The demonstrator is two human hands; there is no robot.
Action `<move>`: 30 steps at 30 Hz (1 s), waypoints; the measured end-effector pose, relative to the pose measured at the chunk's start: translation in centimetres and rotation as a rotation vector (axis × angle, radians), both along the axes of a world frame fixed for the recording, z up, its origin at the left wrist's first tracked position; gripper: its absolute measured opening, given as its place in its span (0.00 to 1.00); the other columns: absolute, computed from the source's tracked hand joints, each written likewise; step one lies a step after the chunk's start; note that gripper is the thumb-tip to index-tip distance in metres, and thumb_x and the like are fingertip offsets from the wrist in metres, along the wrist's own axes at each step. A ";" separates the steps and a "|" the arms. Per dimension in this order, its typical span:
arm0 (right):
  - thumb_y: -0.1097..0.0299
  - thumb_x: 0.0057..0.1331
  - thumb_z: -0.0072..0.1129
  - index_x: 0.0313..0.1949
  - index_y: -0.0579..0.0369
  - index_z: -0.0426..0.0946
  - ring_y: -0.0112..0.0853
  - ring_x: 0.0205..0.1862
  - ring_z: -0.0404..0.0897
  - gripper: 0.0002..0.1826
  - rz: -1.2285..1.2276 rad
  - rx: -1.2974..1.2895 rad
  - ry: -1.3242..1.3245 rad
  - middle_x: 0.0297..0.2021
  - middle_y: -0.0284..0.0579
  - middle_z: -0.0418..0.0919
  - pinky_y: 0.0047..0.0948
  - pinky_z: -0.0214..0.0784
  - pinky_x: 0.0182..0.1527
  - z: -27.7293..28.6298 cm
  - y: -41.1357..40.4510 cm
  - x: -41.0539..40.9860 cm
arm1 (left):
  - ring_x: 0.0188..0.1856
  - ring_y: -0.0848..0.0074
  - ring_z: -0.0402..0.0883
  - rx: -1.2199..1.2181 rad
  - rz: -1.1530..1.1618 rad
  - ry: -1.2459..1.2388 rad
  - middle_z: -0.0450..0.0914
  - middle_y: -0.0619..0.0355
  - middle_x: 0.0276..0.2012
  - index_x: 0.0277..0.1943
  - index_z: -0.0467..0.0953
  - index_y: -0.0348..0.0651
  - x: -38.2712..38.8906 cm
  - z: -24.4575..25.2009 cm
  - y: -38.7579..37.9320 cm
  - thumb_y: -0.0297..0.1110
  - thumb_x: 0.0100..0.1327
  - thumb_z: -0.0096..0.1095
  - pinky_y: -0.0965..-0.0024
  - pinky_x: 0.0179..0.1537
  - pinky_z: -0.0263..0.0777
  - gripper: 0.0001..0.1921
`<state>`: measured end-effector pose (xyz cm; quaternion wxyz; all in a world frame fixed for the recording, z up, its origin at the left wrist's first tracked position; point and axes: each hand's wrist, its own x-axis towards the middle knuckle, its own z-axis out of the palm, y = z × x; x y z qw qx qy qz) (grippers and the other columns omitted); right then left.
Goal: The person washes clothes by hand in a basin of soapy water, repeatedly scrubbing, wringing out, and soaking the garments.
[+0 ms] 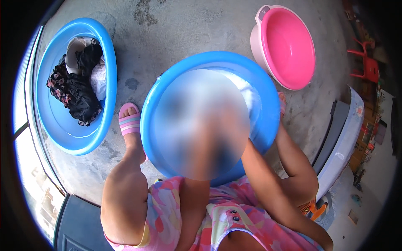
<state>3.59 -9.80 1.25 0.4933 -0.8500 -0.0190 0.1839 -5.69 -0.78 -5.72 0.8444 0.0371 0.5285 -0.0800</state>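
Observation:
A blue plastic basin [267, 72] stands on the floor between my feet. Both my arms reach down into it. A round blur covers most of its inside, so my left hand [209, 127] and my right hand [234, 117] show only as hazy shapes close together. Whether their fingers grip anything is hidden. White cloth [248, 91] shows past the blur at the basin's upper right, beside my right hand. Dark and pale patches within the blur cannot be made out.
To the left, a second blue basin [111, 94] holds black floral clothing [83, 94], pale cloth and a white container [73, 55]. A pink basin [290, 47] stands at upper right on the concrete floor [182, 28]. A red plastic chair [367, 64] is farther right.

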 end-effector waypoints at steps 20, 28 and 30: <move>0.68 0.55 0.51 0.32 0.59 0.70 0.33 0.29 0.70 0.09 0.147 -0.226 -0.053 0.27 0.44 0.70 0.28 0.62 0.30 2.0 -0.2 -3.3 | 0.31 0.68 0.71 0.018 -0.026 -0.040 0.72 0.53 0.30 0.36 0.69 0.40 2.6 -1.0 1.5 0.40 0.59 0.42 0.69 0.34 0.68 0.13; 0.64 0.53 0.52 0.22 0.56 0.69 0.35 0.22 0.68 0.10 -0.173 -0.416 -0.059 0.20 0.44 0.71 0.35 0.59 0.26 -5.0 -7.0 1.9 | 0.32 0.68 0.72 0.004 -0.045 -0.015 0.72 0.52 0.31 0.36 0.69 0.40 0.4 -0.5 0.8 0.40 0.59 0.42 0.69 0.34 0.68 0.13; 0.59 0.54 0.51 0.27 0.55 0.72 0.37 0.26 0.71 0.12 -0.460 -0.367 0.174 0.22 0.46 0.73 0.37 0.62 0.32 -2.5 -5.0 2.3 | 0.32 0.68 0.72 0.001 -0.043 0.008 0.72 0.52 0.31 0.36 0.69 0.40 -1.0 -0.3 0.6 0.40 0.59 0.42 0.69 0.34 0.68 0.13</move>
